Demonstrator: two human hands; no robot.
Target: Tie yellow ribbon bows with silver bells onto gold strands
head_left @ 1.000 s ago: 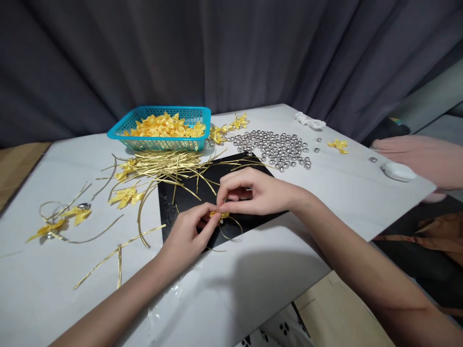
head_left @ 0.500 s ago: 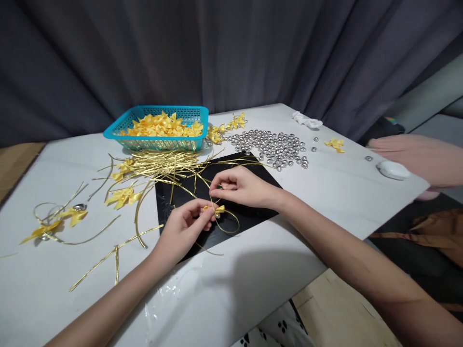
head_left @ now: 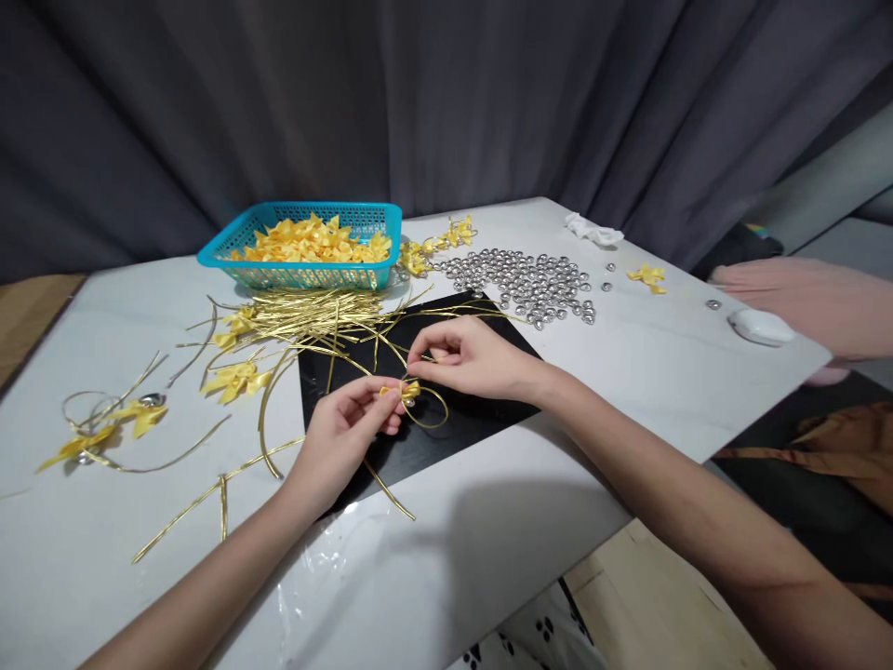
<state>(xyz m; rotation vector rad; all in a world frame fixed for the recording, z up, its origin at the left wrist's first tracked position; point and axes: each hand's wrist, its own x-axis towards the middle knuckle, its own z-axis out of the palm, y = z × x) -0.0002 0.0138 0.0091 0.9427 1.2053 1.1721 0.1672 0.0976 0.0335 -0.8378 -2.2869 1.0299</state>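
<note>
Between the thumb and fingers of my left hand [head_left: 354,419] is a small yellow ribbon bow [head_left: 411,390] with a silvery bead on it. A gold cord [head_left: 445,409] loops out from the bow to the right. My right hand [head_left: 464,355] sits just above, its thumb and forefinger pinched on an end of that cord beside the bow. Both hands are over a black mat [head_left: 419,451]. Another gold cord [head_left: 391,491] sticks out below my left hand across the mat's front edge.
A blue basket [head_left: 307,276] of yellow bows stands at the back left, behind a pile of gold cords [head_left: 313,314]. Silvery beads [head_left: 530,284] are spread at the back right. Finished-looking bows [head_left: 139,417] lie left. A white dish [head_left: 760,327] is near a pink sleeve [head_left: 809,302].
My left hand has moved slightly up and left with the bow, and the cord loop has shrunk and shifted with it. My right hand is nearly where it was, still pinched.
</note>
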